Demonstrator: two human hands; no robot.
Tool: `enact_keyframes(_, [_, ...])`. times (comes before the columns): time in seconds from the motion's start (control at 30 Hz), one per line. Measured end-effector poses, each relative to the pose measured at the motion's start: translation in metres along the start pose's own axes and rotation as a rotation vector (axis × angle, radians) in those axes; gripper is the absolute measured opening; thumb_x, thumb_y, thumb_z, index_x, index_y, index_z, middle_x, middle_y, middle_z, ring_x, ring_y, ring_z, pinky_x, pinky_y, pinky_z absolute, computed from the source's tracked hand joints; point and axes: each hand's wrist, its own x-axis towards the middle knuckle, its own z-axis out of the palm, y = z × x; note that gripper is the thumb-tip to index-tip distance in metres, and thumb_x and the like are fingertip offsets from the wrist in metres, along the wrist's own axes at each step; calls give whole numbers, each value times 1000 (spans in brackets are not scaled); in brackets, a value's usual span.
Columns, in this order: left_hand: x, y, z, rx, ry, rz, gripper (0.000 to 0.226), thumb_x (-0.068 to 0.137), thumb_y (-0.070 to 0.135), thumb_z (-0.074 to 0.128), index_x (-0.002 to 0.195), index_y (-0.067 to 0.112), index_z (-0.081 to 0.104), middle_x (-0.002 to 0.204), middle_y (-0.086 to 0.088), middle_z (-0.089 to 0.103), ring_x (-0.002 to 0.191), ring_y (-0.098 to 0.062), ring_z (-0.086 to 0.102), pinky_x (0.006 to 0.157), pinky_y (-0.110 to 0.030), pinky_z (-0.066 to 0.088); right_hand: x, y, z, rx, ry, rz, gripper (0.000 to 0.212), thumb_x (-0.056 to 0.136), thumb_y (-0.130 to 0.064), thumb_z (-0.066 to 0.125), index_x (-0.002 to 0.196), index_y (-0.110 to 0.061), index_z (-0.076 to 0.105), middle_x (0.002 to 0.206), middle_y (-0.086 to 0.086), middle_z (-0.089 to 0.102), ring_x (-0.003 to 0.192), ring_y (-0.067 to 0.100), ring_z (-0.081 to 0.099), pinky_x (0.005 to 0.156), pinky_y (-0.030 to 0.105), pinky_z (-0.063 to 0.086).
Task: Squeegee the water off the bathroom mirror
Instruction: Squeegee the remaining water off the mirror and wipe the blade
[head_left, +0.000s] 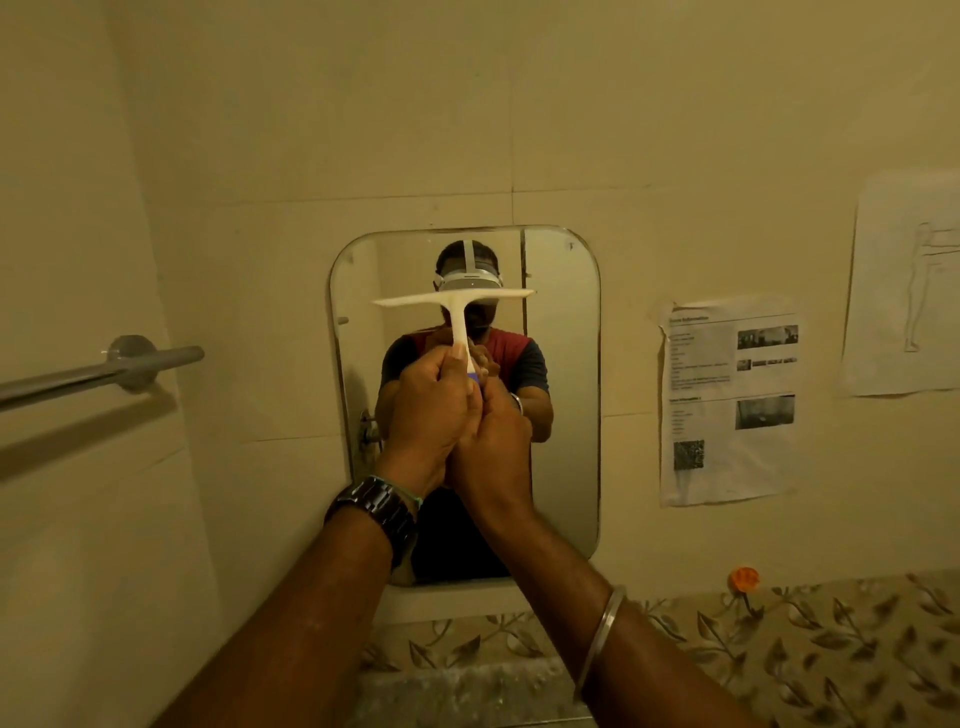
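**Both hands on the squeegee, up at the mirror**

Grips the squeegee (457, 312) in both hands in front of the mirror (563, 374) on the far wall. Carries the white blade level across the upper half of the glass, with the handle pointing straight down from its middle. Cannot tell whether the blade's edge touches the glass or stands just off it.

Wraps the left hand (428, 410) round the lower part of the handle, fingers (451, 364) curled close together around it. Sets the right hand (493, 441) against the left, slightly lower and to the right, fingers curled round the handle's bottom end, where a bit of blue-purple shows. Hides most of that second grip behind the left hand.

Wears a dark metal watch (379, 512) on the left wrist and a silver bangle (597, 639) on the right forearm.

Gives back, in the glass, a reflection (519, 358) of a person in a red and dark shirt with a white headset (470, 280), both hands raised.

Elsewhere:
- a metal towel rail (93, 371) on the left wall
- a printed sheet (727, 400) with text and small photos, stuck up just right of the mirror
- a drawing sheet (904, 291) with a faint line figure, farther right
- a small orange object (744, 579) low on the wall, above a band of leaf-patterned tiles (779, 649)
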Motion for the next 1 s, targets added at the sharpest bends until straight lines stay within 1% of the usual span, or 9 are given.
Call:
enact_keyframes(0.1, [14, 30, 2, -10, 1, 42, 35, 105, 45, 45, 103, 24, 73, 99, -10, 75, 98, -29, 72, 93, -54, 58, 29, -22, -2, -8, -13, -19, 17, 109, -36, 46, 113, -27, 60, 94, -9, 68, 84, 6, 68, 71, 23, 59])
enact_keyframes(0.23, [39, 60, 14, -51, 37, 40, 35, 107, 36, 47, 100, 14, 73, 99, -13, 74, 99, -32, 71, 95, -53, 58, 65, -39, -5, -103, 34, -41, 23, 109, -38, 44, 107, -22, 61, 87, -13, 62, 80, 5, 63, 67, 18, 47])
enact_keyframes(0.4, [49, 55, 22, -53, 45, -11, 34, 108, 33, 49, 105, 10, 74, 103, -12, 74, 102, -29, 71, 98, -48, 57, 78, -30, -5, -141, 8, 3, 35, 109, -40, 41, 121, -16, 63, 103, -1, 66, 97, 16, 65, 85, 33, 56])
enact_keyframes(0.53, [46, 38, 23, -55, 41, -34, 31, 108, 30, 49, 101, 13, 74, 99, -11, 74, 98, -28, 72, 82, -36, 61, 64, -12, -7, -201, 32, 28, 27, 108, -38, 44, 118, -21, 62, 84, -17, 58, 74, -3, 59, 56, 5, 42])
enact_keyframes(0.57, [44, 32, 24, -43, 38, -41, 30, 107, 31, 49, 101, 16, 74, 97, -9, 74, 96, -25, 72, 74, -29, 59, 59, -9, -7, -221, 31, 42, 26, 108, -39, 45, 119, -22, 62, 83, -17, 58, 72, -5, 57, 51, 5, 40])
enact_keyframes(0.63, [39, 20, 24, -31, 35, -60, 27, 107, 32, 50, 98, 23, 74, 96, -4, 74, 92, -19, 72, 68, -22, 55, 49, -1, -8, -205, 14, 65, 26, 108, -39, 46, 122, -23, 61, 91, -12, 63, 77, -1, 59, 58, 9, 43])
enact_keyframes(0.73, [27, 1, 26, -20, 24, -86, 26, 106, 32, 51, 93, 26, 74, 89, 2, 75, 81, -7, 73, 62, -16, 55, 30, 9, -12, -108, 0, 115, 21, 107, -35, 50, 116, -20, 62, 98, -4, 66, 86, 8, 66, 75, 28, 61])
enact_keyframes(0.8, [15, -11, 27, -7, 31, -86, 29, 107, 30, 51, 88, 25, 73, 78, 9, 74, 71, 4, 70, 52, -8, 49, 14, 17, -17, -112, -18, 140, 18, 107, -36, 49, 109, -22, 60, 94, -3, 67, 83, 11, 68, 72, 33, 63])
enact_keyframes(1.0, [-18, -36, 32, -6, 14, -140, 30, 109, 31, 48, 91, 28, 71, 93, 5, 74, 89, -12, 71, 68, -18, 52, -23, 36, -29, -103, -37, 199, 13, 106, -36, 51, 102, -27, 59, 90, -4, 67, 78, 11, 68, 62, 23, 59])
